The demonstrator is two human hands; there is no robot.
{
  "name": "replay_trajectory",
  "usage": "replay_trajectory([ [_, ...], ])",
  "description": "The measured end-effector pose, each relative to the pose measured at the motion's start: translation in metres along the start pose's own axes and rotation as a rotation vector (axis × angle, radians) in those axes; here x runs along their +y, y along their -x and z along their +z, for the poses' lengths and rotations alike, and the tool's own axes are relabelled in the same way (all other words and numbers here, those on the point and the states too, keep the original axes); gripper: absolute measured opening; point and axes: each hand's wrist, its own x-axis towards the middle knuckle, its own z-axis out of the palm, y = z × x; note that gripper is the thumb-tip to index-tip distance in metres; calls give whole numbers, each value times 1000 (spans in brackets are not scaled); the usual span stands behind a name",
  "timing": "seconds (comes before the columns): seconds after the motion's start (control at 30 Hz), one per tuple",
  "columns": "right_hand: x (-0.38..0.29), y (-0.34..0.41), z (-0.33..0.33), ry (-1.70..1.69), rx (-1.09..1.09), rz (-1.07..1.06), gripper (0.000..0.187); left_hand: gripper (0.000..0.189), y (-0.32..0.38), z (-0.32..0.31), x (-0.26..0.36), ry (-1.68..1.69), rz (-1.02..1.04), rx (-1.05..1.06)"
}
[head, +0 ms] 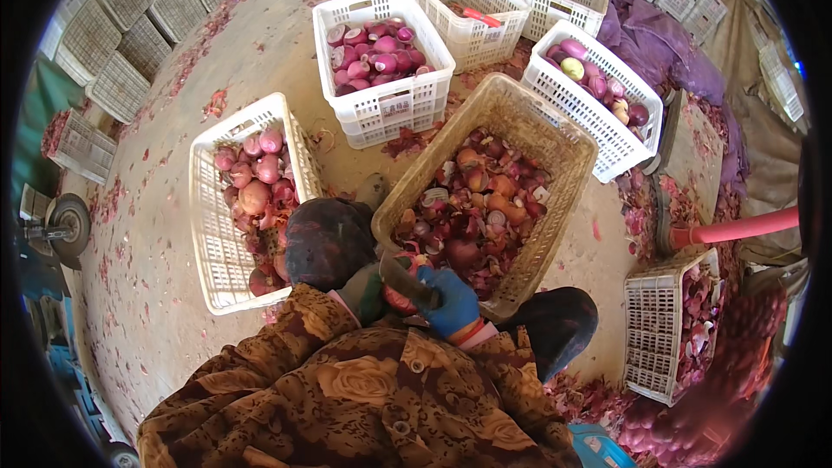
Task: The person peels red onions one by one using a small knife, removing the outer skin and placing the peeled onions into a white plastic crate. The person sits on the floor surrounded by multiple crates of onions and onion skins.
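Observation:
My right hand (450, 302), in a blue glove, grips a knife (408, 283) with a broad metal blade. The blade lies across a red onion (398, 299) that my left hand (365, 292), in a dark green glove, holds close to my body. Just beyond both hands a tan plastic crate (572, 208) stands tilted between my knees, with onion skins, cut ends and some onions (463, 252) inside. Beside my left knee is a white crate (211, 234) of unpeeled red onions (255, 197). The fingers of my left hand are partly hidden.
Ahead stand white crates with peeled purple onions (385, 45) and mixed onions (572, 69). A red-handled tool (481, 17) rests on another crate (491, 39). At right are a crate of skins (653, 331) and a red pole (741, 227). Stacked crates (175, 10) and a wheel (70, 221) are left.

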Motion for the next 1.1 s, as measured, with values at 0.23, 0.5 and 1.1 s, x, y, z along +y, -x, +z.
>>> replay_trajectory([
  [0.23,-18,21,-34,-407,-202,179,32,39,19,54,6,97,113,38],
  [0.5,44,29,-81,-97,369,550,49,34,24,55,-1,-77,141,70],
  [1.1,32,35,-7,217,-519,427,25,87,25,19,-21,-872,494,171],
])
